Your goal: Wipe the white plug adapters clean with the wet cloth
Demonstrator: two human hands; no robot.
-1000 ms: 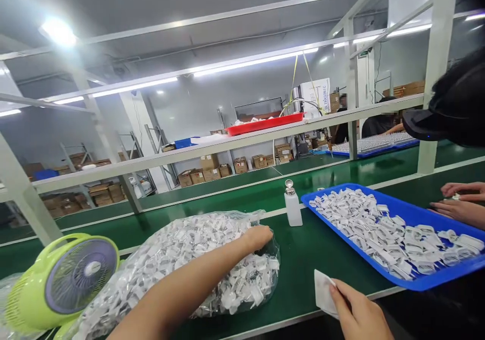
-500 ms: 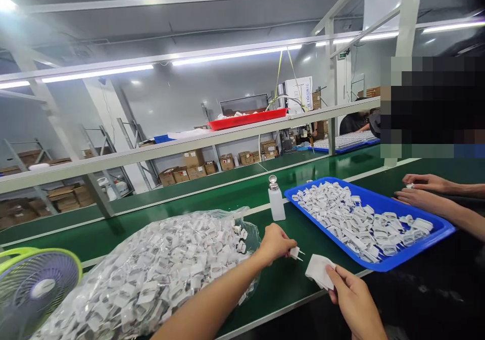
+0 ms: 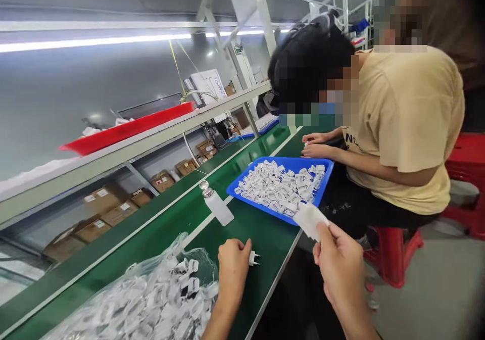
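Between the thumb and fingers of my left hand (image 3: pixel 232 266) is a white plug adapter (image 3: pixel 253 258), its two pins pointing right. The hand is just above the green table, beside a clear plastic bag (image 3: pixel 151 299) full of white plug pieces. My right hand (image 3: pixel 341 264) pinches a folded white cloth (image 3: pixel 309 221), raised in front of the near corner of a blue tray (image 3: pixel 278 213). Many white plug pieces (image 3: pixel 276 183) lie heaped in that tray. A white pump bottle (image 3: pixel 219 206) with a metal top stands left of the tray.
At the tray's far right a co-worker in a yellow shirt (image 3: pixel 409 112) sits with both hands over the table edge. Red stools (image 3: pixel 390 256) stand on the floor at right. An overhead shelf holds a red tray (image 3: pixel 129 130); cardboard boxes (image 3: pixel 104 198) stand beyond the table.
The view has swung right, bringing the co-worker's body into sight. My right hand with the cloth has lifted away from the table. The adapter is still in my left hand.
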